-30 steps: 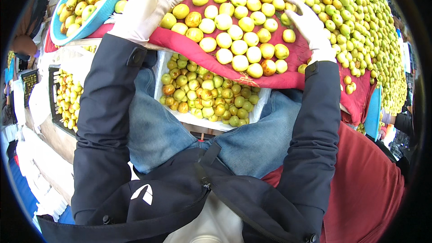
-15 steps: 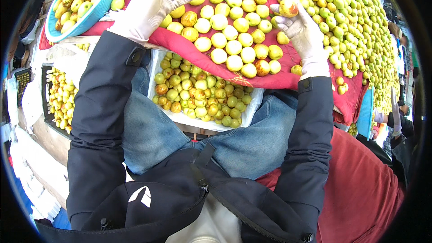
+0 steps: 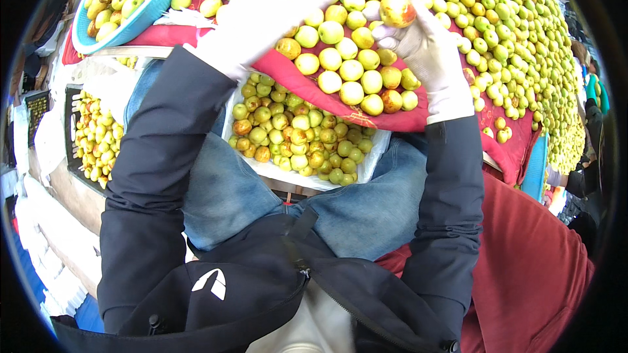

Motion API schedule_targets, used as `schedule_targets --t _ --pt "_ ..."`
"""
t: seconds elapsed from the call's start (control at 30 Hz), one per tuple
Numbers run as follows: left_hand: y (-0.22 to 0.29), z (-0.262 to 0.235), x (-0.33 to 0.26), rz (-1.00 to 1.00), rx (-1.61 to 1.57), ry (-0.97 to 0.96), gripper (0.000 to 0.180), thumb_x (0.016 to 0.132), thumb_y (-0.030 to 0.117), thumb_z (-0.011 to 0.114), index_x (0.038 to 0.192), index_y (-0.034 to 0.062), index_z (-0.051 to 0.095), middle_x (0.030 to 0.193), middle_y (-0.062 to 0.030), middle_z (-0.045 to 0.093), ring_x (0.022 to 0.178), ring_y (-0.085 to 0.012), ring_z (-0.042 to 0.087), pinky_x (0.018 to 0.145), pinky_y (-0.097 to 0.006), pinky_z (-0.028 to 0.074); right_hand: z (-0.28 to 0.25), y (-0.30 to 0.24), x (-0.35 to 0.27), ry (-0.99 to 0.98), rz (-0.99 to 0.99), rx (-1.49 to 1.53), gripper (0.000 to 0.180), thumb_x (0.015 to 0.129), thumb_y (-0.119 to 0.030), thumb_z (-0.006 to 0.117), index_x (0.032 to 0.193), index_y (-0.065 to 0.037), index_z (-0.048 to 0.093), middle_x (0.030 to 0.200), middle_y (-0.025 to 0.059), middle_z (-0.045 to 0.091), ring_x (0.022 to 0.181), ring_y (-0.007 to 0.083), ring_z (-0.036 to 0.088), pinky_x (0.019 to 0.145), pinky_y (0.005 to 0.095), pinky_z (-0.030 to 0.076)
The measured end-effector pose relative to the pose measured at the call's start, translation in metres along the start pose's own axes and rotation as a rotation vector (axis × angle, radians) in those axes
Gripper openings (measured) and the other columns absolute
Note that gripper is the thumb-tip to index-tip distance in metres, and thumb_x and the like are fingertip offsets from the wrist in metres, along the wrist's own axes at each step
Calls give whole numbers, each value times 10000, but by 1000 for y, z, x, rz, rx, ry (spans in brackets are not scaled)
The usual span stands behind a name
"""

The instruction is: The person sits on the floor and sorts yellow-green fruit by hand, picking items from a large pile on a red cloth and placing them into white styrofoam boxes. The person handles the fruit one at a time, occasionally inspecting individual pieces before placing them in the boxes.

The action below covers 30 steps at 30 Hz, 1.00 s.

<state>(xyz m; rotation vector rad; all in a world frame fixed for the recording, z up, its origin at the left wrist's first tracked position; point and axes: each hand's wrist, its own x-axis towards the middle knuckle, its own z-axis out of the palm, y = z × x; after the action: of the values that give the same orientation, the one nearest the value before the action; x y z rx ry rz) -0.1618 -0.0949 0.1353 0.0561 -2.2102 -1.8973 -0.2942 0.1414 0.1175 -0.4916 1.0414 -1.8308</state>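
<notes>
A green jujube with red-brown patches sits between the thumb and fingertips of my gloved right hand, raised over the red cloth. My left hand, also in a white glove, reaches over the cloth from the left, palm empty as far as I can see. Its fingers are stretched toward the right hand, slightly blurred, and partly hide the fruit behind them. Loose yellow-green jujubes lie on the cloth between and below the hands.
A white-lined box of jujubes stands between my knees. At the upper left is a blue basket of jujubes; below it, a black crate holds more. A big jujube heap fills the right. A blue basket edge shows beside it.
My left hand has moved right and a little down, toward the right hand. My right hand, still gripping the patchy jujube, has shifted slightly left. The view has moved a little.
</notes>
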Motion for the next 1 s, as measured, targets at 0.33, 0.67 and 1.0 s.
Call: schedule_targets --t 0.33,0.67,1.0 --pt "-11 23 -13 351 332 -86 502 868 334 808 1302 115 684 1155 -93 688 1072 -269 636 954 -394 501 37 42 0 -71 -15 311 489 1143 -384 327 1475 -47 450 1298 162 657 1011 219 667 800 342 531" --pt "-12 17 -12 369 579 -1 486 789 339 832 1231 175 715 1209 -67 679 1151 -293 614 996 -432 457 58 41 4 48 -26 -44 535 1106 -431 439 1462 -35 495 1366 104 616 1178 210 662 821 344 557" --pt "-11 15 -15 455 665 -46 476 768 325 832 1187 136 711 1158 -111 665 1095 -330 628 962 -467 487 65 47 -4 227 -49 -365 450 1057 -323 562 1372 -1 577 1043 63 727 913 145 682 803 259 523"
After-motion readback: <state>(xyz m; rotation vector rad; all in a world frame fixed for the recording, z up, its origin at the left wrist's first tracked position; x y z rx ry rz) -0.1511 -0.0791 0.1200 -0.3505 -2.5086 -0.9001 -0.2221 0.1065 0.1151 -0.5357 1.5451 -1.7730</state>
